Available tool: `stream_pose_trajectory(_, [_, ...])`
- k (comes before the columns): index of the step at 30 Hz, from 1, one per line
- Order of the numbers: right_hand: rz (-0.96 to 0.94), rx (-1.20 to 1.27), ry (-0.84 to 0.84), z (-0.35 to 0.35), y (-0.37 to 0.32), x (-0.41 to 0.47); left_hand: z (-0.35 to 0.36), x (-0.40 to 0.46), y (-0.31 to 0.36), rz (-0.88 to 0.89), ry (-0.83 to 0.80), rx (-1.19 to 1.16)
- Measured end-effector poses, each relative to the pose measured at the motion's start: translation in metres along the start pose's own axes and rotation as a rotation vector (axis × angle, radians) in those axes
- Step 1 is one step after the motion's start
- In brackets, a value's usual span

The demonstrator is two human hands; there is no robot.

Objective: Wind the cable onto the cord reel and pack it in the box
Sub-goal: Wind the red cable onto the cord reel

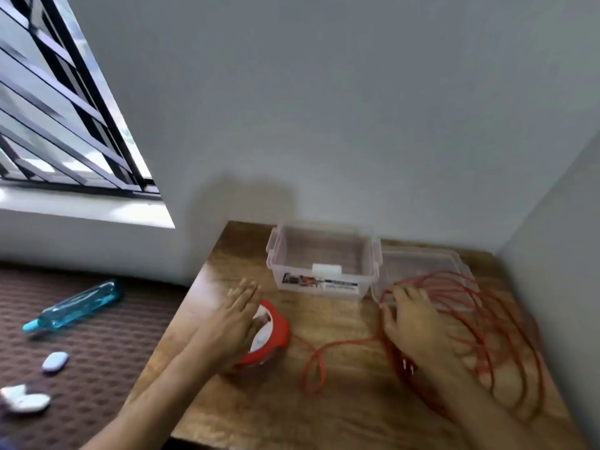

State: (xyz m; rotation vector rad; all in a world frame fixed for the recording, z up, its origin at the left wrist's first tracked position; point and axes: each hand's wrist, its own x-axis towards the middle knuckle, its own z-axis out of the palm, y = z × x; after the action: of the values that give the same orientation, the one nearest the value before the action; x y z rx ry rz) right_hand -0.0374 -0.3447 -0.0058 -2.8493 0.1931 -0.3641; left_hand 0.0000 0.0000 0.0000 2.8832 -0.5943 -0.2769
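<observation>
A red and white cord reel (274,332) lies flat on the wooden table (341,414), partly hidden under my left hand (232,323), which hovers flat over it with fingers extended. A long red cable (506,336) lies in loose loops on the right side of the table, with one strand running back to the reel. My right hand (414,323) rests with fingers spread on the left part of the loops; whether it grips a strand cannot be told. A clear plastic box (324,259) stands open at the back of the table.
The box's clear lid (422,258) lies flat to the right of the box, partly under the cable. Walls close the table in at the back and right. On the brown mat to the left lie a blue bottle (78,306) and small white items (24,401).
</observation>
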Motion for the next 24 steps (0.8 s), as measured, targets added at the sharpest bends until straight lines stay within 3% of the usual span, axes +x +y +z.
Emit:
stream_pose_trajectory(8, [0.119,-0.030,-0.063,0.014,-0.018,-0.043,0.028,-0.015,-0.020,-0.159,-0.037,-0.053])
stream_pose_trajectory(11, [-0.018,0.064,-0.066,0.016,-0.044,-0.056,0.035,-0.017,-0.023,-0.244,-0.047,-0.153])
stream_pose_trajectory(18, [-0.422,0.174,-0.247,0.035,-0.126,-0.058,0.031,-0.004,-0.016,-0.431,-0.005,-0.368])
stream_pose_trajectory(22, [-0.459,0.057,-0.343,0.054,-0.172,-0.042,0.025,0.005,-0.022,-0.494,0.017,-0.456])
stream_pose_trajectory(24, [-0.422,0.004,-0.401,0.060,-0.191,-0.034,0.017,0.007,-0.032,-0.581,0.037,-0.615])
